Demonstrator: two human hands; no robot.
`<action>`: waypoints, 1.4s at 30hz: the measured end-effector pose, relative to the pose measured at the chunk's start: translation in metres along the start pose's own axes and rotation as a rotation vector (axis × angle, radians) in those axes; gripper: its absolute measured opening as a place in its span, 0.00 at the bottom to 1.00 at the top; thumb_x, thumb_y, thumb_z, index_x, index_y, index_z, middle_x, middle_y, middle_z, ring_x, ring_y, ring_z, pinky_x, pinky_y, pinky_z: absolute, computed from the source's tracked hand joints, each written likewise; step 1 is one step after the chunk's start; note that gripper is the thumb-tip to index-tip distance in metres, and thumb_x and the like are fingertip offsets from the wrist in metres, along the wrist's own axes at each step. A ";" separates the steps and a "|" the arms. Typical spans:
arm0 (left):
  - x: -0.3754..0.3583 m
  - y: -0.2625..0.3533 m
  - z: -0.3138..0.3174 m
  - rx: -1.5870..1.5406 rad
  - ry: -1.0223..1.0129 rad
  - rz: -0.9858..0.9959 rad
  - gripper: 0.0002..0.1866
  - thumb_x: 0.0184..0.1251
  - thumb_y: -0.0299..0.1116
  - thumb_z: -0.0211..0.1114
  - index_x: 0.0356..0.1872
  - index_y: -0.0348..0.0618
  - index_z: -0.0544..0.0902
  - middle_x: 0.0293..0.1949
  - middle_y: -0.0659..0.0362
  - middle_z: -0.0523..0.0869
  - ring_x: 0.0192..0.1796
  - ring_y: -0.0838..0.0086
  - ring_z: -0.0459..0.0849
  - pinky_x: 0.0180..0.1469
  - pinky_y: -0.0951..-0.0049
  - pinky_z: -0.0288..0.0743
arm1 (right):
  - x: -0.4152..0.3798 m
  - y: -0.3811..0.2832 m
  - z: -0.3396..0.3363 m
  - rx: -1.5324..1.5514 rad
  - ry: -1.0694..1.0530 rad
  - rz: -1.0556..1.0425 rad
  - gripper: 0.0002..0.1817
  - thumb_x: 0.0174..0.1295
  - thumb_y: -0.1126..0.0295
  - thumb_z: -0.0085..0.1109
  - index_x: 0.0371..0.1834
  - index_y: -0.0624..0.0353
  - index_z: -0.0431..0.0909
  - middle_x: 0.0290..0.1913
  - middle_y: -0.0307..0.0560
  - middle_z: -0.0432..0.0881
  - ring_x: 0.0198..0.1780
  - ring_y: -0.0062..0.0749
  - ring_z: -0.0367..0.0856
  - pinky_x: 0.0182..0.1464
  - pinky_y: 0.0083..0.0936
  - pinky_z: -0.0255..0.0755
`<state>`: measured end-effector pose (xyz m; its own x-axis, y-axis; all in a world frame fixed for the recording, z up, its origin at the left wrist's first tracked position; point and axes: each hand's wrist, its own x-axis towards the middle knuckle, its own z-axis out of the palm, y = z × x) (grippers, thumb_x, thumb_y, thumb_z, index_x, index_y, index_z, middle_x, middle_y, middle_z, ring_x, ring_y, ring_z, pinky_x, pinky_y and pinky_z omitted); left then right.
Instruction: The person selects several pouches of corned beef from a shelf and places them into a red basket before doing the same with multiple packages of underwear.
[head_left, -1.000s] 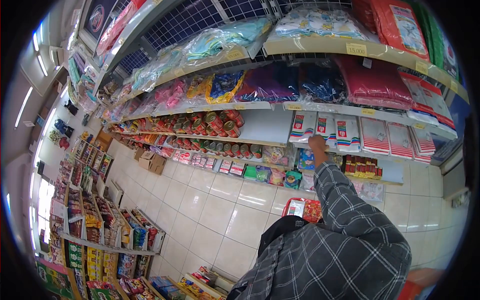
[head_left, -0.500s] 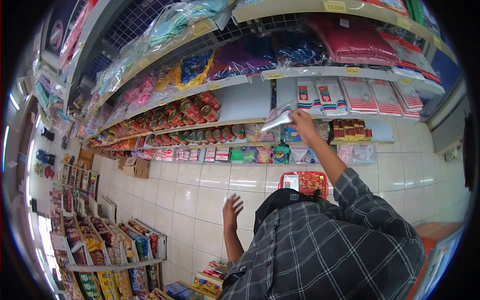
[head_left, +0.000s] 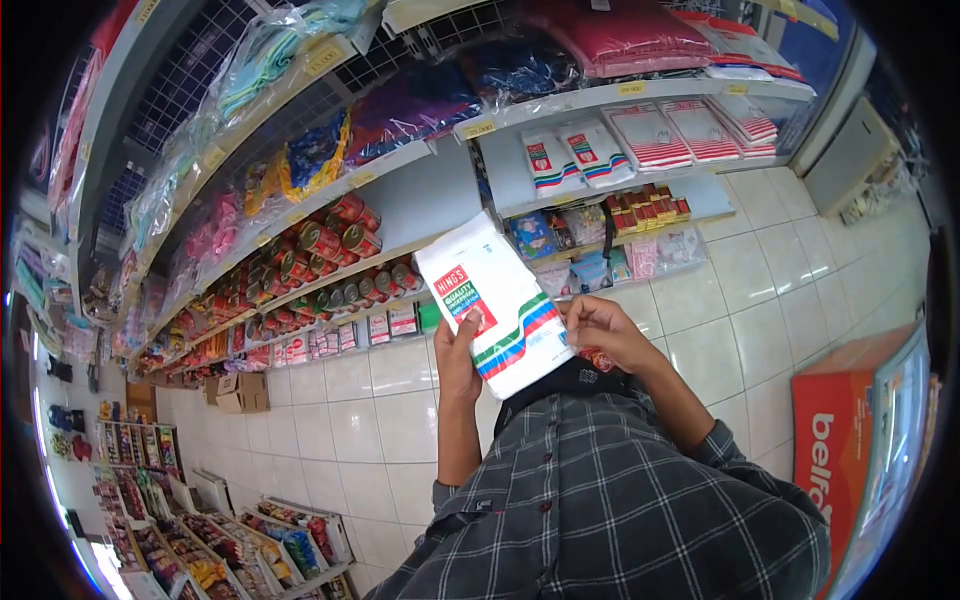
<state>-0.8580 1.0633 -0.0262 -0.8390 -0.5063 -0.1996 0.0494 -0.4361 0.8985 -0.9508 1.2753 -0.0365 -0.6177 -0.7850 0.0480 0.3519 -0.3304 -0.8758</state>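
Note:
A flat white packet of underwear (head_left: 502, 318), with red, green and blue print reading "Hing's Quality", is tilted in front of my chest. My left hand (head_left: 457, 362) is closed on its left edge, thumb pressed over the printed front. At the opposite edge, the curled fingers of my right hand (head_left: 606, 332) pinch the packet's lower right side. Similar white packets (head_left: 596, 152) lie on the shelf beyond, beside clear packs with red stripes (head_left: 648, 137). Something red (head_left: 597, 359) shows in part beneath my right hand, mostly hidden.
Stacked red cans (head_left: 322, 240) fill the shelf on the left, with bagged cloth goods (head_left: 415, 108) above. Small boxes (head_left: 648, 208) sit on the lower right shelf. A cardboard box (head_left: 242, 392) stands on the tiled floor. Snack racks (head_left: 215, 540) are at lower left, an orange cabinet (head_left: 828, 440) at right.
My right hand has brought the packet from the shelf towards my chest. My left hand, open and empty before, has risen and taken hold of it. The view has shifted to the right.

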 end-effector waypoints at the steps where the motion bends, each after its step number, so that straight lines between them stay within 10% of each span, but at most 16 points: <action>1: -0.001 0.004 0.003 -0.019 -0.008 0.020 0.14 0.64 0.28 0.63 0.49 0.36 0.75 0.42 0.57 0.83 0.41 0.77 0.83 0.44 0.75 0.78 | -0.002 0.002 -0.001 0.059 0.017 -0.014 0.07 0.62 0.76 0.58 0.40 0.60 0.72 0.50 0.44 0.77 0.47 0.20 0.76 0.48 0.19 0.70; 5: -0.010 0.012 0.001 0.071 -0.150 0.061 0.14 0.64 0.28 0.63 0.49 0.36 0.76 0.42 0.57 0.84 0.41 0.78 0.82 0.44 0.75 0.77 | -0.003 -0.004 0.015 -0.035 0.174 0.025 0.24 0.64 0.73 0.58 0.63 0.62 0.64 0.50 0.46 0.78 0.51 0.23 0.77 0.50 0.20 0.72; 42: -0.048 0.030 -0.034 -0.016 -0.025 0.149 0.11 0.65 0.28 0.61 0.47 0.37 0.75 0.46 0.57 0.82 0.48 0.75 0.80 0.55 0.71 0.72 | 0.022 -0.002 0.071 -0.142 0.036 -0.073 0.18 0.62 0.76 0.59 0.55 0.67 0.72 0.39 0.44 0.84 0.42 0.16 0.79 0.44 0.15 0.73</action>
<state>-0.7978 1.0496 -0.0031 -0.8350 -0.5475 -0.0545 0.1828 -0.3694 0.9111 -0.9152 1.2214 0.0005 -0.6636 -0.7415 0.0995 0.2034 -0.3068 -0.9298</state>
